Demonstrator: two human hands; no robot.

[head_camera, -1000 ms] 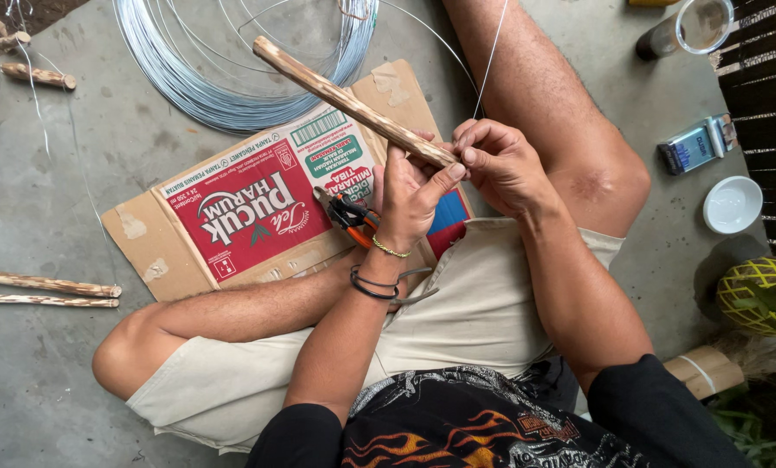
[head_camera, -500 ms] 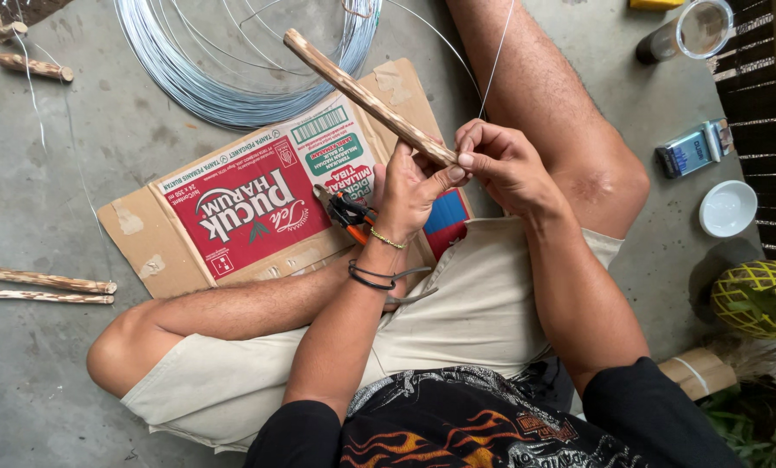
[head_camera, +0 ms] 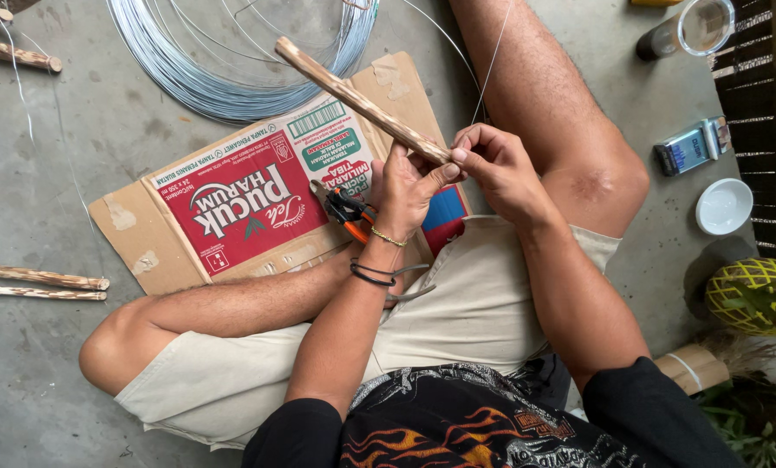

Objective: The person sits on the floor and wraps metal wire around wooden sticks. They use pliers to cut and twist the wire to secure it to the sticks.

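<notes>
Head cam, looking straight down at a person sitting cross-legged on a concrete floor [head_camera: 76, 165]. Left hand [head_camera: 409, 186] is wrapped around the near end of a stick [head_camera: 357, 100], thumb pressed up along it, so that grip is clamped on the stick. The stick runs up and to the left from the hands, far end hanging over the cardboard [head_camera: 258, 195], which lies flat on the floor in front of the knees. Right hand [head_camera: 496, 165] is right against the same end of the stick, fingertips pinched together on a thin wire [head_camera: 492, 61] that goes up and out of the top of the shot. The two hands are touching each other at the stick's end.

Pliers [head_camera: 346, 211] with orange handles lie on the cardboard just under the left wrist. A big wire coil [head_camera: 232, 82] sits on the floor beyond the cardboard. More sticks [head_camera: 37, 279] lie off to the left, a couple more in the top left corner. To the right, well apart from the hands: a small white bowl [head_camera: 722, 206], a blue box [head_camera: 689, 147] and a glass [head_camera: 698, 26].
</notes>
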